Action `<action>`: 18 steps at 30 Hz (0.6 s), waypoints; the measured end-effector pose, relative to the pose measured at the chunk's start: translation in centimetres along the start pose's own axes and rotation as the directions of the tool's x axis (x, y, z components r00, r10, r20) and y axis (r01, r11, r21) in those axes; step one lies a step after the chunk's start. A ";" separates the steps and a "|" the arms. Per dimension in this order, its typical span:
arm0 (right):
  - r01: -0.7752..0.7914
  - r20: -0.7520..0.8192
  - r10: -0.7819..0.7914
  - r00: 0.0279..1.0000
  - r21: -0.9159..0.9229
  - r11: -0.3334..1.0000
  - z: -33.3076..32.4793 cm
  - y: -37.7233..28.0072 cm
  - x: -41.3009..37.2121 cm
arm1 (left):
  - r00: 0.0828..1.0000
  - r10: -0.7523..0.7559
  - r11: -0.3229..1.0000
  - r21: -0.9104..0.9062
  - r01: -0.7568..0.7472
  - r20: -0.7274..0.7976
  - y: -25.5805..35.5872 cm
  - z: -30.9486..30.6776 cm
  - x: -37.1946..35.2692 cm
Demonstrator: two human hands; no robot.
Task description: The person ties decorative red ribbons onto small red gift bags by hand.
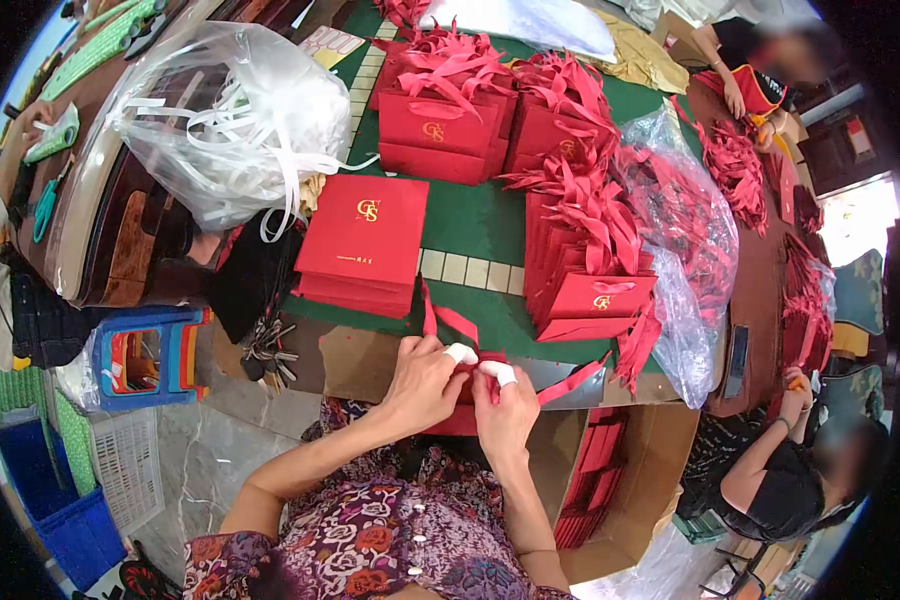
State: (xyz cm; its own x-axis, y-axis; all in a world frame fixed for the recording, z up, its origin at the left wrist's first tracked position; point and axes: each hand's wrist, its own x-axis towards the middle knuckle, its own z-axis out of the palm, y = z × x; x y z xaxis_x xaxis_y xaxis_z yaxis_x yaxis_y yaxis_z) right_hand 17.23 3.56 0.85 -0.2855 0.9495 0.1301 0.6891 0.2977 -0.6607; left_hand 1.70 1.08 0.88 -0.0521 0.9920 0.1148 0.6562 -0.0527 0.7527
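Note:
My left hand [427,382] and my right hand [504,405] meet at the table's front edge, with white wraps on fingers of both. Their fingers are pinched on a red ribbon [456,322], whose one end rises to the left and whose other end [576,381] trails right. Below my hands a red paper bag [454,424] shows in part, mostly hidden by them. To the upper left lies a stack of flat red bags [363,235] with gold letters. Red bags with ribbon handles [592,300] stand in a row to the right.
More ribboned bags [436,135] stand farther back. A clear plastic sack of white ribbon [240,120] is at left, another of red ribbon [685,215] at right. An open carton [655,480] holds red bags below. Blue stools [155,355] stand left. Two people work at right.

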 end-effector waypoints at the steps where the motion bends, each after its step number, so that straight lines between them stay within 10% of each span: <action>1: 0.022 0.001 -0.022 1.000 -0.038 0.999 0.0 -0.1 0.2 | 1.000 0.027 1.000 0.013 -0.027 -0.014 0.1 0.1 -0.1; 7: 0.038 0.062 -0.055 0.997 0.255 0.966 -3.4 -0.3 2.2 | 1.000 -0.019 1.000 0.020 0.019 0.009 -0.5 -0.1 -0.5; 18: 0.070 0.555 -0.182 0.812 0.217 0.974 -4.3 1.8 5.3 | 0.951 0.304 0.933 0.220 -0.284 -0.063 -0.6 0.5 -2.4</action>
State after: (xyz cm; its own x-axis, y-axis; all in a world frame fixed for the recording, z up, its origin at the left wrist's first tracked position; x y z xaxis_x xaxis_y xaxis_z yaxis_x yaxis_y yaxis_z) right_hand 19.86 9.54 3.56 -0.7269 0.6614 -0.1848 0.5062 0.3343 -0.7950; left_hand 1.84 -1.26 -0.18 0.1023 0.9197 0.3790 0.7930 -0.3055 0.5271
